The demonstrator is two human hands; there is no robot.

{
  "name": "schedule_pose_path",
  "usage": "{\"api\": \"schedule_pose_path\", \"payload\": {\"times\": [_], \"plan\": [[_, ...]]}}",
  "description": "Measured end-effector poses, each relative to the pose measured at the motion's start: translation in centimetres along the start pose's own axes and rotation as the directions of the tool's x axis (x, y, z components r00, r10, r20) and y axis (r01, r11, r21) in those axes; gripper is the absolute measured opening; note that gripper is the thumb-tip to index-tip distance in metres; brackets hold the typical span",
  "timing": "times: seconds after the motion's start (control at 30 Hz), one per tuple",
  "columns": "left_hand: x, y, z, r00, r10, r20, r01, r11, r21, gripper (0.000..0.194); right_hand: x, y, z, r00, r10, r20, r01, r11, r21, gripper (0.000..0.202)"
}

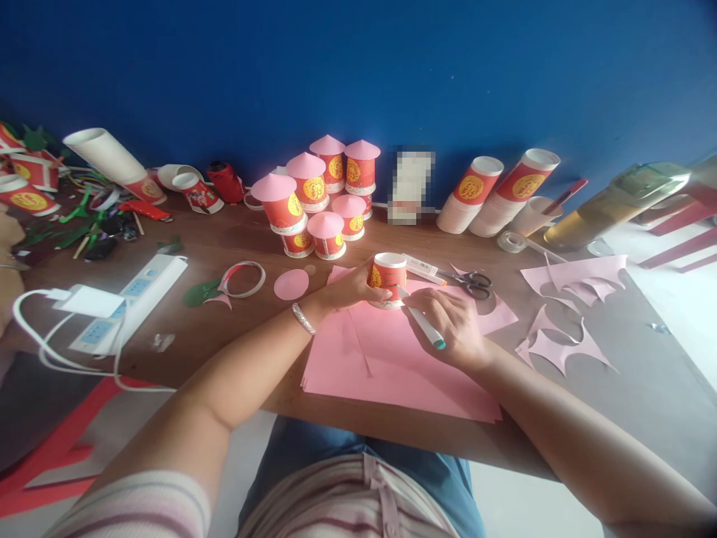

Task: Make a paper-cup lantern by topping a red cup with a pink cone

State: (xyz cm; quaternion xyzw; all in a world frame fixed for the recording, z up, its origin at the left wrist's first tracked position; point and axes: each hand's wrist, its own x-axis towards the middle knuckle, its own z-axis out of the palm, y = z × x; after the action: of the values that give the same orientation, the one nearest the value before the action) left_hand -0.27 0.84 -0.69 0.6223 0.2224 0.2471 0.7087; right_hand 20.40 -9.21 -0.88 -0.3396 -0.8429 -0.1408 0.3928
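My left hand (358,284) is closed around the left side of a red paper cup (388,278) with a yellow emblem and a white band at each end. In my right hand (448,323) is a white marker pen (424,326) with a teal end. The pen's upper end points at the cup's right side; whether the tip touches it I cannot tell. Both hands are over a stack of pink paper sheets (392,373). Just behind them lie a second white marker (423,269) and black-handled scissors (476,282).
Several red cups with pink cone tops (305,179) stand at the back. Cup stacks (470,194) lean by the blue wall. A tape roll (512,240), pink offcuts (565,347), and a bottle (610,205) are right. A power strip (131,302) with white cables lies left.
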Motion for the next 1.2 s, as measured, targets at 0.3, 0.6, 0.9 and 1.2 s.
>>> {"api": "schedule_pose_path", "payload": {"times": [0.3,0.6,0.9,1.2], "plan": [[0.2,-0.3,-0.1,1.0,0.01,0.017,-0.009,1.0,-0.029,0.044,-0.1,0.1,0.1,1.0,-0.009,-0.003,0.009,1.0,0.003,0.026],[0.2,-0.3,-0.2,0.999,0.018,0.028,-0.017,0.999,-0.027,0.049,-0.5,0.4,0.3,0.999,-0.026,-0.031,0.026,1.0,0.01,0.027],[0.6,-1.0,-0.5,0.997,0.057,0.057,-0.055,0.998,-0.037,0.049,-0.9,1.7,0.5,0.997,0.067,-0.049,-0.068,0.998,-0.02,0.038],[0.5,-1.3,-0.6,0.999,-0.034,-0.018,0.031,0.991,-0.13,0.061,-1.3,2.4,1.5,0.987,0.153,-0.04,-0.156,0.983,-0.1,0.027]]}}
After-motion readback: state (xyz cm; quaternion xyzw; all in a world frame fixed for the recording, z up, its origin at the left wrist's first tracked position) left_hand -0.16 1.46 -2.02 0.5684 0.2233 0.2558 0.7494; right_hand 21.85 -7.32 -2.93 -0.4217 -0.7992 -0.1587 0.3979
